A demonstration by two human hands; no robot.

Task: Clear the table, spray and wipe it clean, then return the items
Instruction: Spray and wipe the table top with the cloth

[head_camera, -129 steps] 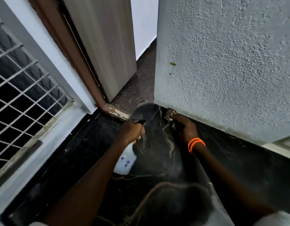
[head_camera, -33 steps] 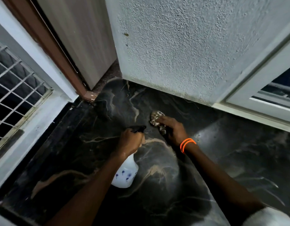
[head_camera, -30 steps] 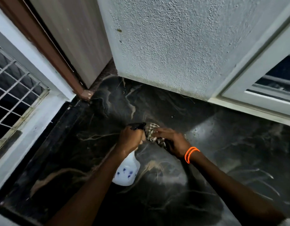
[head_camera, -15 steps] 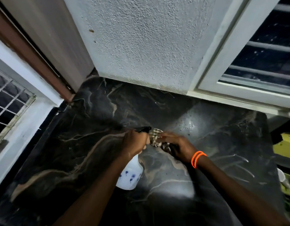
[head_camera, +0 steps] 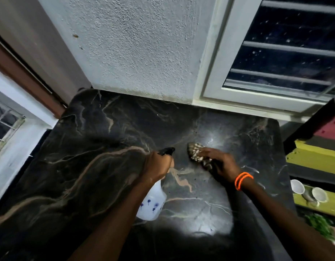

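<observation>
A black marble table (head_camera: 91, 166) with pale brown veins fills the middle of the view. My left hand (head_camera: 158, 166) grips a white spray bottle (head_camera: 152, 204) with small blue flowers and a black nozzle that points away from me. My right hand (head_camera: 219, 163), with orange bands on the wrist, presses a patterned cloth (head_camera: 197, 156) flat on the table surface, just right of the nozzle. The cloth's rear part is hidden under my fingers.
A rough white wall (head_camera: 136, 46) rises behind the table, with a barred window (head_camera: 287, 49) to its right. A second window (head_camera: 4, 123) is at the left. Two white cups (head_camera: 307, 190) sit on a yellow ledge beyond the table's right edge.
My view has swung right, from the door corner to the table's right side. My right hand has slid the cloth rightward, away from the nozzle. The left hand still holds the bottle.
</observation>
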